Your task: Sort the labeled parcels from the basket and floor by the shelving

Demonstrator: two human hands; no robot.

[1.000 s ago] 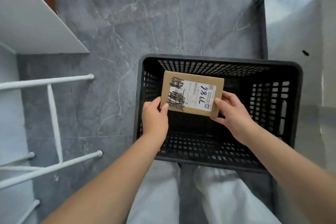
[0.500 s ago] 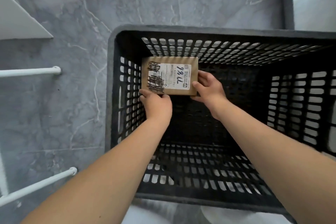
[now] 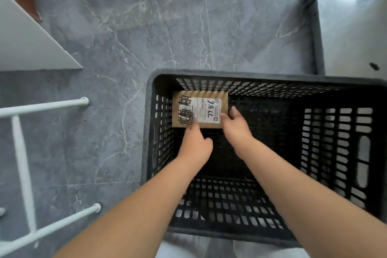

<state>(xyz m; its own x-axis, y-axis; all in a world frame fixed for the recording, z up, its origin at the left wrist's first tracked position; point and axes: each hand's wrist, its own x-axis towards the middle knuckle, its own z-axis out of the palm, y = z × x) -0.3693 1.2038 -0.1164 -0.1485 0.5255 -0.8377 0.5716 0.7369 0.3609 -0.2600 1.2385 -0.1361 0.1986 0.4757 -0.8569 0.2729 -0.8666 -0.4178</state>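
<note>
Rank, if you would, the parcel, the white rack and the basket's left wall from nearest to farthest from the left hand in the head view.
1. parcel: in the basket's far left corner, under the left hand's fingertip.
2. basket's left wall: just left of that hand.
3. white rack: across the floor, far left.

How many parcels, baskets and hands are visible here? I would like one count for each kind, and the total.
Baskets: 1, the black basket.
Parcels: 1, the brown labeled parcel inside it, at the far left corner.
Hands: 2, left hand and right hand, both at the parcel.
Total: 4
</note>
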